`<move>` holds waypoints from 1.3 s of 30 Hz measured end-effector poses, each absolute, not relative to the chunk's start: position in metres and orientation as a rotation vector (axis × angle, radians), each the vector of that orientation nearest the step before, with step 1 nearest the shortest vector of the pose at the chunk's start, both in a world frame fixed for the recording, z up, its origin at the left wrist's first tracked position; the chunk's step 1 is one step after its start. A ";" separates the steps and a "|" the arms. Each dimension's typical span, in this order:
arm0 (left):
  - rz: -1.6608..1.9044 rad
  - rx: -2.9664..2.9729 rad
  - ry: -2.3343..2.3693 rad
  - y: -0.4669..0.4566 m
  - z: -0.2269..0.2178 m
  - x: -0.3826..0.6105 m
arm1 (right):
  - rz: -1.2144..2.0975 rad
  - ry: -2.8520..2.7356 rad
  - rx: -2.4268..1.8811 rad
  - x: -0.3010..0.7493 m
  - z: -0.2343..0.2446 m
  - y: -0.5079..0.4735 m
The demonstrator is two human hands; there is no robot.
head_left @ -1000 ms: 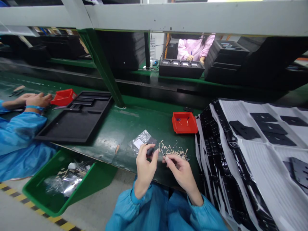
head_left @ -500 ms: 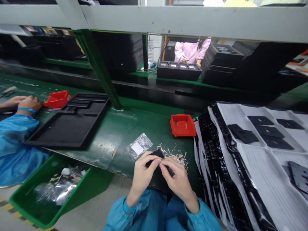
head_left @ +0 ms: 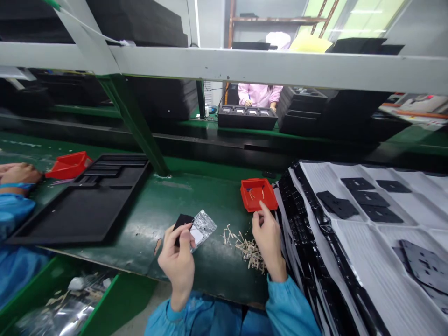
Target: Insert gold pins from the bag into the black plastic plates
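My left hand (head_left: 177, 266) is shut on a small black rectangular piece (head_left: 183, 223), which stands up between its fingers. That hand is right beside a clear plastic bag (head_left: 203, 228) with a white label, lying on the green bench top (head_left: 168, 200). My right hand (head_left: 269, 242) has moved away, its fingertips pinched together at the front edge of a small red plastic bin (head_left: 257, 193). Anything tiny between those fingers is hidden. A loose pile of thin pale wooden slivers (head_left: 249, 249) lies between my hands.
Black sheets lie on white padding (head_left: 364, 252) on a black stack at the right. A black foam tray (head_left: 77, 210) and a second red bin (head_left: 68, 165) sit left, beside a co-worker's hand (head_left: 19, 175). A green bin (head_left: 115, 291) sits below the bench edge.
My hands have come apart. The left hand has carried the black piece left to the plastic bag, and the right has moved forward to the red bin. The view has tilted upward.
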State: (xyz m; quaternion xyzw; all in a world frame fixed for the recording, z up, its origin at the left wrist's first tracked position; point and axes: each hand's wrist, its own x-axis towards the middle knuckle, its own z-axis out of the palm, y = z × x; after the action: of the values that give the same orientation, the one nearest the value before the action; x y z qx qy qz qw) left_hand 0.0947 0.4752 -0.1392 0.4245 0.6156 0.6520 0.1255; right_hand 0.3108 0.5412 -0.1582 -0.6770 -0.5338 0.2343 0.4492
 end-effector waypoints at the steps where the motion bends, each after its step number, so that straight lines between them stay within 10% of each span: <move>1: 1.916 1.277 1.778 0.474 -0.137 0.099 | 0.717 -1.292 -1.663 0.307 -0.156 0.533; 7: 1.939 1.810 1.594 0.469 -0.136 0.113 | 1.965 -0.819 -0.973 0.278 -0.128 0.464; 12: 1.899 2.162 1.507 0.464 -0.141 0.114 | 2.117 -0.541 -0.787 0.277 -0.107 0.453; 25: 1.020 1.230 1.210 0.446 -0.102 0.132 | 1.248 -1.014 -1.306 0.297 -0.109 0.454; 39: 0.969 1.253 1.260 0.429 -0.093 0.159 | 0.545 -1.490 -1.290 0.297 -0.104 0.445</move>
State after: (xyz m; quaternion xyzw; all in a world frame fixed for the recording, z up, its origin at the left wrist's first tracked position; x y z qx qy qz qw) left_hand 0.1594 0.4291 -0.0928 0.5250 0.5277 0.4060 0.5301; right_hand 0.2968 0.4446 -0.1039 -0.5382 -0.6218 0.2275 0.5215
